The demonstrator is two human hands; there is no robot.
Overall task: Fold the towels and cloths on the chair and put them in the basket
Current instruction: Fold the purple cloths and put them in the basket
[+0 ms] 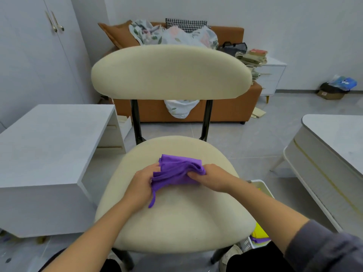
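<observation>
A purple cloth (174,170) lies bunched in folds on the cream chair seat (176,216), a thin loop of it hanging toward me. My left hand (140,186) grips its left edge, fingers curled into the folds. My right hand (211,178) pinches the cloth's right end. The white basket (261,186) stands on the floor to the right of the chair, mostly hidden by the seat and my right arm. A yellow cloth (259,231) over a purple one shows inside it.
A white desk (49,154) stands close on the left and a white table (334,154) on the right. Behind the chair's backrest (170,72) is an orange sofa (235,107) piled with bedding. A white cabinet (273,75) with stacked papers stands further right.
</observation>
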